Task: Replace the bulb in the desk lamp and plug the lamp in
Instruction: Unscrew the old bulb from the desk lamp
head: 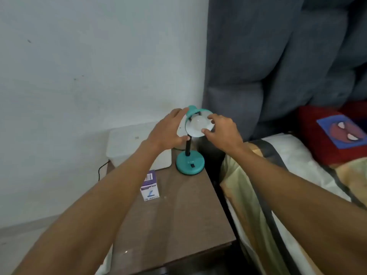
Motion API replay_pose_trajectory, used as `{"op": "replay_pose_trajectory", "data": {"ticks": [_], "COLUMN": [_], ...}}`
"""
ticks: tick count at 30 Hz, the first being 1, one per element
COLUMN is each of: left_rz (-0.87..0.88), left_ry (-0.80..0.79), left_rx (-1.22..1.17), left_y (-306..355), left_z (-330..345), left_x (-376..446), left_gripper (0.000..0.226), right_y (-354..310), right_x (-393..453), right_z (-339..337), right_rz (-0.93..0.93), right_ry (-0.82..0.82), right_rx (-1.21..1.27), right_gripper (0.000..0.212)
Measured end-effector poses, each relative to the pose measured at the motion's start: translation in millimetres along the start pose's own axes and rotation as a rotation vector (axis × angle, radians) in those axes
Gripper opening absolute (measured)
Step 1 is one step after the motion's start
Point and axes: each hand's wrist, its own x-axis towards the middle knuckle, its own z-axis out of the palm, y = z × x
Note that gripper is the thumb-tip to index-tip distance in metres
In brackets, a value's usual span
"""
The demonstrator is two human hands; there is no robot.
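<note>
While the left hand [168,132] steadies its shade [195,116], the bulb [199,124] (right hand [222,130] pinching) faces the camera.

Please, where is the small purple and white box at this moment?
In the head view, the small box stands upright near the left edge of the brown table, in front of the white container and left of the teal lamp.
</note>
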Motion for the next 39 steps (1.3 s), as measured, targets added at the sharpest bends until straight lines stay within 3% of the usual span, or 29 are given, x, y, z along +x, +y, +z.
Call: {"op": "replay_pose_trajectory", "data": {"ticks": [10,18,30,36,39], "left_rz": [0.108,0.194,0.253,0.254,0.224], "left_ry": [-0.046,0.052,-0.003,-0.005,0.010], "left_rx": [-0.059,-0.118,-0.085,-0.121,-0.142], "left_y": [-30.1,-50.1,-56.3,-52.9,-52.0], "left_z": [43.6,64.3,52.5,56.7,58.3], "left_x": [35.6,47.1,50.0,48.4,47.2], "left_gripper": [0.116,0.103,0.104,0.100,0.102], "right_y": [2.4,-0.2,10.8,9.3,6.9], "right_x": [12.9,24.0,21.5,25.6,27.7], "right_z": [40.1,61.6,78.2,73.6,72.5], "right_rz": [0.086,0.135,-0.113,0.097,0.014], "right_ry": [0.058,0.131,0.169,0.140,0.126], "right_rx": [0.178,0.336,0.020,0.190,0.065], "right_gripper": [0.062,0.057,0.069,0.063,0.062]}}
